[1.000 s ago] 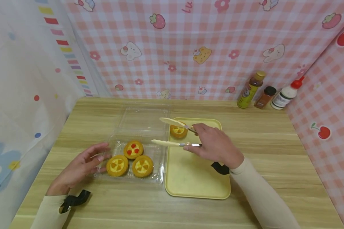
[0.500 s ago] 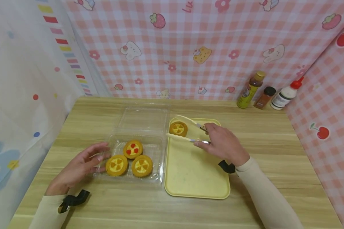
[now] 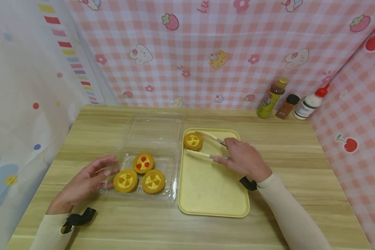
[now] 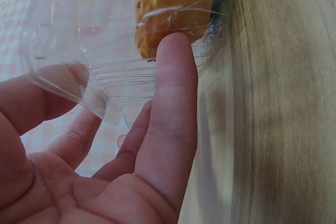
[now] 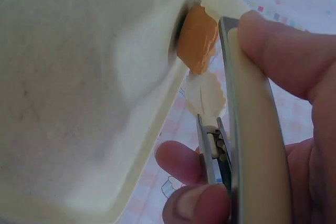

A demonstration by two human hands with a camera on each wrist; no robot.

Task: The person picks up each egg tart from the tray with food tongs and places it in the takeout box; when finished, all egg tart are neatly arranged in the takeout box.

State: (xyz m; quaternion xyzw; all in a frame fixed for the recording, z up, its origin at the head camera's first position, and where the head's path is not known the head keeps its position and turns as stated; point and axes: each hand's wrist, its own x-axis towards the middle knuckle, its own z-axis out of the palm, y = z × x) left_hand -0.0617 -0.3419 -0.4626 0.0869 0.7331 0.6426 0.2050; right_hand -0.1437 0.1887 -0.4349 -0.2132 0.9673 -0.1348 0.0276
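Note:
My right hand (image 3: 245, 156) grips a pair of food tongs (image 5: 252, 114) with cream tips. The tips stand apart on either side of an egg tart (image 3: 193, 141), which sits at the far left corner of the yellow tray (image 3: 214, 191). In the right wrist view the tart (image 5: 198, 40) shows between the tips; whether they touch it I cannot tell. At the left edge of a clear plastic box (image 3: 172, 173) my left hand (image 3: 84, 182) lies with fingers spread, one fingertip against its wall in the left wrist view. Three tarts (image 3: 125, 181) lie in the box, one red-topped.
The box's clear lid (image 3: 156, 128) lies folded back toward the wall. By the right back corner of the wooden table (image 3: 287, 156) stand a yellow-green bottle (image 3: 270, 100), a small black-capped jar (image 3: 287, 107) and a white bottle with a red cap (image 3: 309, 104).
My right hand has moved the tongs right, off the box, and their tips have come to both sides of the tart on the tray. My left hand stays by the box.

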